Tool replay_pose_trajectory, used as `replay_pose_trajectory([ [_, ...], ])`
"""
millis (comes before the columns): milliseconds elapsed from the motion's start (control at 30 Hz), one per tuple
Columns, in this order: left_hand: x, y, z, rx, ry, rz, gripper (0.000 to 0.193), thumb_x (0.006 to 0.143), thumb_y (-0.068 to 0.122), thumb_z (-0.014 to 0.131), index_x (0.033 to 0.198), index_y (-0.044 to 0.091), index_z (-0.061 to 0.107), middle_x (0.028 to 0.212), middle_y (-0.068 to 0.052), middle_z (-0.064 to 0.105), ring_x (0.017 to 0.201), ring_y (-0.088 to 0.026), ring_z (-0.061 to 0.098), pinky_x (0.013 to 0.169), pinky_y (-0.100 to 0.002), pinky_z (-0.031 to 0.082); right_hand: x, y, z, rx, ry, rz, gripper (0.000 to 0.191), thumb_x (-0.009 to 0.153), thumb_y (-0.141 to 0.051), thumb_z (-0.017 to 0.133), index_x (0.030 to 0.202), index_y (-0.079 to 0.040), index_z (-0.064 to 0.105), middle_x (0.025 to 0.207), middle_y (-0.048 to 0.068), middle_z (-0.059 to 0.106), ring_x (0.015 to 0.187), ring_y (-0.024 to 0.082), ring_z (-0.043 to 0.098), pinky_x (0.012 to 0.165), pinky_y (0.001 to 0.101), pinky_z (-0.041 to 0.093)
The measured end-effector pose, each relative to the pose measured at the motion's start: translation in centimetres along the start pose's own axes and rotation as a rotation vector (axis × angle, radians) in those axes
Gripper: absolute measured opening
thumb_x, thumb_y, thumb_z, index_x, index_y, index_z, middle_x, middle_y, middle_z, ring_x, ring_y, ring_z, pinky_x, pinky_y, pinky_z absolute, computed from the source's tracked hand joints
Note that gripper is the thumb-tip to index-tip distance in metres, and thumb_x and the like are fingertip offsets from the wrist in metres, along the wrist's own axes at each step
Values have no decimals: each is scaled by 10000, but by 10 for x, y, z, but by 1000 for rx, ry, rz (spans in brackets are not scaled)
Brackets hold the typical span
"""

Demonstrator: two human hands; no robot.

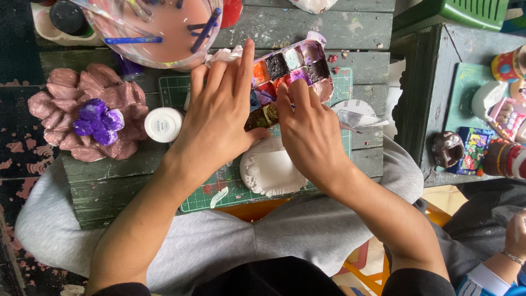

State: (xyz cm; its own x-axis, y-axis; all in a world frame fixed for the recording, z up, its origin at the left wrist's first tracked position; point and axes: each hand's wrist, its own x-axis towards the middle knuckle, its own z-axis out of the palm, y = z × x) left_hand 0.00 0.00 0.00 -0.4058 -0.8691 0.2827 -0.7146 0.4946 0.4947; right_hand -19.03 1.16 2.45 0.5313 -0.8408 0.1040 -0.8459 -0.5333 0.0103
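Seen from above, a person's two bare hands meet over a paint palette (290, 68), a white tray of small wells filled with orange, black, pink, purple and brown paint, which lies tilted on a green cutting mat (219, 192) on the weathered green plank worktop (307, 24). The left hand (219, 118) lies flat on the palette's near-left end, fingers stretched out and close together, gripping nothing. The right hand (309, 131) has its fingers curled against the palette's near edge; whether they pinch anything cannot be told. Just below the hands, partly covered by them, a white unpainted plaster plaque (268, 172) with a scalloped rim rests on the mat. To the left sit a round white jar lid (163, 124) and, farther left, a pink plaster flower (60, 118) with a purple-painted centre. At the top edge stands a clear cup of pinkish rinse water (159, 33) holding blue-handled brushes. A crumpled scrap of foil (353, 118) lies right of the palette. On a neighbouring worktop at right stand several painted figurines (507, 123), and another person's hand (515, 235) shows in the lower right corner.
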Motion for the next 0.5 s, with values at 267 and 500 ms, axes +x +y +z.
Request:
replay_pose_trajectory([
  [267, -9, 6, 0, 5, -14, -13, 1317, 608, 412, 953, 1548, -123, 202, 1277, -210, 578, 1218, -341, 497, 1076, -503, 304, -3, -6, 2, 14, 37, -39, 160, 851, -104, 690, 1005, -67, 663, 927, 45, 559, 786, 207, 635, 617, 368, 516],
  [500, -18, 6, 1, -4, -3, 3, 1288, 659, 422, 936, 1550, -135, 193, 1293, -228, 571, 1223, -352, 495, 1065, -500, 317, 1, -14, 20, 47, 146, -55, 97, 872, -108, 716, 920, -87, 634, 892, 35, 551, 757, 201, 629, 633, 370, 499],
])
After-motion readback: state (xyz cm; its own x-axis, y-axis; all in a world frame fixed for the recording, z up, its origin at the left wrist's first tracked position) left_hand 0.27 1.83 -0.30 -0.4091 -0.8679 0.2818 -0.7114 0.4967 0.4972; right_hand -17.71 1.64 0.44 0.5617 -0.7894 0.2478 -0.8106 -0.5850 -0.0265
